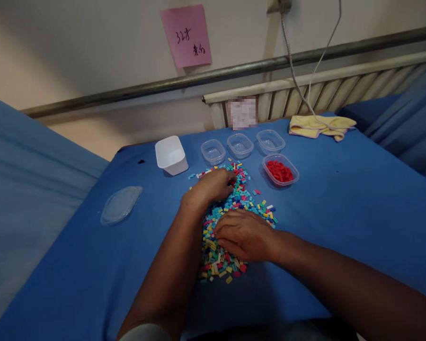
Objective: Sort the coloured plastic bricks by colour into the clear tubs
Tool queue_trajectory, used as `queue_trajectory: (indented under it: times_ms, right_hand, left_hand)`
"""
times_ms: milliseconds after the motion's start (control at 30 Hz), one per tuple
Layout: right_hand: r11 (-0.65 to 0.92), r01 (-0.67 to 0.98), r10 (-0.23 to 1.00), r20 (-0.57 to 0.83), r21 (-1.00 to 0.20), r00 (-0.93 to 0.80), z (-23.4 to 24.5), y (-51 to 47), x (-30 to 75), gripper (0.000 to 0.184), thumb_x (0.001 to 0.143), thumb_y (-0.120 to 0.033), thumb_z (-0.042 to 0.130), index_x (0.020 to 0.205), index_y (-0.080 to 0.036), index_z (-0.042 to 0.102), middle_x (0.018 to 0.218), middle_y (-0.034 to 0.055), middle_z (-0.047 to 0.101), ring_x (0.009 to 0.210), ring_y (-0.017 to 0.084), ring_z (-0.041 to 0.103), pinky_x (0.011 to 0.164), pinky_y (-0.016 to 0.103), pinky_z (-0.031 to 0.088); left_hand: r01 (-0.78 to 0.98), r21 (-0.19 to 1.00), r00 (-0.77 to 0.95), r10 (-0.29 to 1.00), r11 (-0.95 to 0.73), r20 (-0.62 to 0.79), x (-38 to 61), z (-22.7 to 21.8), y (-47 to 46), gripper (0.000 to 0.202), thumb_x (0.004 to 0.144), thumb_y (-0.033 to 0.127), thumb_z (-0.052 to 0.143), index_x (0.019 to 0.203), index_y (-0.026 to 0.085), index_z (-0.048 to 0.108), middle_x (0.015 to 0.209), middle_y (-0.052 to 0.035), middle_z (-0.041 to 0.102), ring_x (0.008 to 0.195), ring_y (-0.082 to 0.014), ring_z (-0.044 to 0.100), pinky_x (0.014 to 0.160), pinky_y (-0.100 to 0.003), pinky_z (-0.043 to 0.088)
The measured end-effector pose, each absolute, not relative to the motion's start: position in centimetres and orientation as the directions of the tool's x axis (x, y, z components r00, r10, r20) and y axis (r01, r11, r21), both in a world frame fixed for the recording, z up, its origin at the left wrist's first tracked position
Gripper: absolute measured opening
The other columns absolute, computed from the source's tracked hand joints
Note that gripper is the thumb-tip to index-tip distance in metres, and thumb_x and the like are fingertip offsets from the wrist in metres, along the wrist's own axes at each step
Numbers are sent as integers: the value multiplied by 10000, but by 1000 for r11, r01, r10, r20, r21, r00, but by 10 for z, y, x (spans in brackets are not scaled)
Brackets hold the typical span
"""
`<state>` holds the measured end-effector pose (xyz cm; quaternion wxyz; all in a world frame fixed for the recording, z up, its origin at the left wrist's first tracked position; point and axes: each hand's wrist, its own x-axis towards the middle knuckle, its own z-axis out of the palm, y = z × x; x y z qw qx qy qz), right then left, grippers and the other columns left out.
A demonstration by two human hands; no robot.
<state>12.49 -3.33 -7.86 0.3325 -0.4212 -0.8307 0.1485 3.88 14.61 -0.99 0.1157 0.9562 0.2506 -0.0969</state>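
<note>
Many small blocks (236, 202) lie under the left hand (217, 183) and right hand (246, 233); whether either grips any cannot be told. Clear boxes (240, 148) stand just beyond, likely for easy reach.

We lose part of the brick pile (230, 203) under the left hand (217, 183) and right hand (244, 234); the paper (243, 113) is pixelated.

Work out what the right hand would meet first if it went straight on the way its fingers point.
The right hand points left, so most likely the small coloured pieces just ahead of it. The left forearm comes next in view, though it may sit higher than that line; depth is unclear.
</note>
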Motion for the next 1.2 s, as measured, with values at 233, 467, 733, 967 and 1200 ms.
queue_trajectory:
  times_ms: [233,467,733,967,1200]
  right_hand:
    - [602,598,797,431,-529,-423,-80,-34,125,166,1111,-291,608,1069,-222,753,1128,50,806,1098,217,729,1025,398,542]
    - [608,594,793,432,-527,-429,-81,-34,125,157,1105,-301,629,1072,-218,759,1149,56,814,1097,223,733,1025,401,540]
    - [608,595,793,434,-526,-427,-81,-35,126,171,1115,-305,610,1087,-225,758,1149,58,813,1104,225,726,1018,406,542]
    - [607,599,794,433,-522,-428,-82,-35,125,181,1116,-299,601,1085,-224,762,1144,59,812,1104,223,731,1029,408,546]
    - [604,605,796,425,-519,-431,-80,-35,125,174,1113,-302,607,1088,-226,762,1127,66,808,1097,230,728,1025,413,552]
  left_hand:
    - [556,194,821,498,-808,-278,36,-14,149,224,928,171,651,1097,211,793,1110,-64,801,959,-226,704,745,-310,424]
    - [580,51,792,548,-813,-270,30,-16,155,213,974,245,620,1095,221,794,1132,-85,803,948,-239,707,689,-317,378]
    - [540,55,830,522,-840,-195,33,-15,151,241,971,249,624,1147,227,787,1181,-88,795,1008,-264,719,714,-335,396]
    - [561,48,811,537,-827,-233,41,-7,138,202,1009,217,583,1099,218,763,1161,-85,796,1011,-267,721,676,-337,357]
    - [573,93,805,538,-814,-250,39,-7,138,213,973,166,600,1110,209,758,1144,-82,791,994,-259,711,706,-336,381]
